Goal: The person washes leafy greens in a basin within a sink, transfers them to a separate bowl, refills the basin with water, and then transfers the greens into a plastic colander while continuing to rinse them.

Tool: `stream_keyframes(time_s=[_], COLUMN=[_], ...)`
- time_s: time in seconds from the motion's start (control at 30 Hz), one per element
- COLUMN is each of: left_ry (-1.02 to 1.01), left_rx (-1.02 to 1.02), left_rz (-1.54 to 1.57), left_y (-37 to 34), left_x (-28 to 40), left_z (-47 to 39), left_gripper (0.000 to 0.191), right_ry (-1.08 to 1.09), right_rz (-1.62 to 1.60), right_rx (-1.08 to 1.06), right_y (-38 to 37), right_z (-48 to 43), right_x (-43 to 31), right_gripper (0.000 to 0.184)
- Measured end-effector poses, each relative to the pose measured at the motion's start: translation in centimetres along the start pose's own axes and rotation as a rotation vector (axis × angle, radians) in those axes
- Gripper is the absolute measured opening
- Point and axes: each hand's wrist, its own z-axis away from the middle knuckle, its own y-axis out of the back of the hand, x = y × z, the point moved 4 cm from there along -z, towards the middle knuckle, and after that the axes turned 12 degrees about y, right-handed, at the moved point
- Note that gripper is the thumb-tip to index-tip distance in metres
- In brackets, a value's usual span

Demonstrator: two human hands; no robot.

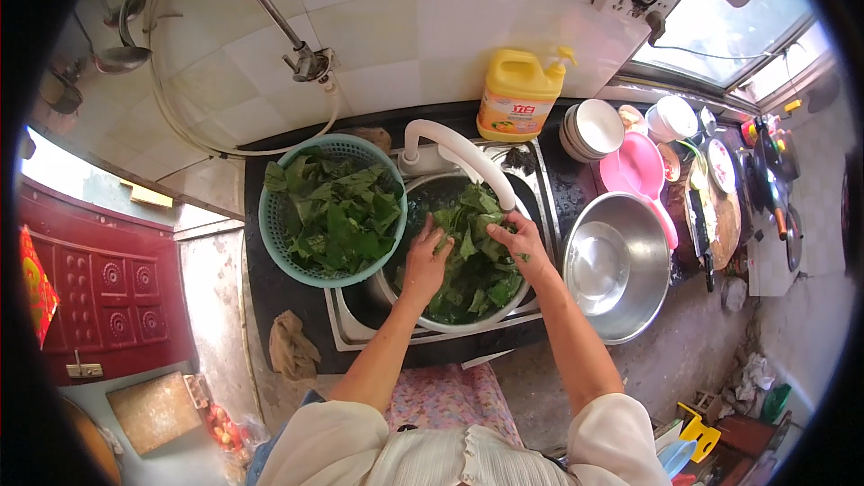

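A pale basin [462, 328] of water and green leaves [472, 283] sits in the steel sink, below a white curved faucet [466, 152]. My left hand [428, 258] is at the basin's left side, its fingers curled against the leaves. On the right, my right hand [523, 243] pinches leaves between thumb and fingers, just under the faucet's mouth. Both hands hold parts of one raised clump. Left of the basin stands a teal plastic colander [270, 243] heaped with more leaves.
A stainless steel bowl [617, 266] stands right of the sink, near a pink plastic ladle [634, 162] and stacked bowls [597, 128]. A yellow detergent jug [520, 94] is behind. A knife [700, 229] lies on a round cutting board [725, 229]. A brown cloth [293, 344] hangs at the front left edge.
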Motion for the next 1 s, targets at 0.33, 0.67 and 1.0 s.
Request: stream_keyframes(time_s=[0.33, 0.67, 1.0], left_ry=[-0.247, -0.130, -0.232], left_rx=[-0.081, -0.266, -0.161], left_rz=[-0.827, -0.916, -1.027], left_y=[-2.1, -4.5, -5.2], left_x=[-2.3, -5.4, -5.3], left_z=[4.9, 2.0, 0.1], left_gripper=[0.052, 0.065, 0.026], right_ry=[0.280, 0.078, 0.265], right_rz=[1.320, 1.433, 1.239], right_rx=[-0.464, -0.661, -0.455], right_y=[-2.9, -3.4, -3.3], right_z=[6.7, 6.7, 3.7], right_x=[2.9, 7.5, 9.1], right_gripper=[0.070, 0.093, 0.034])
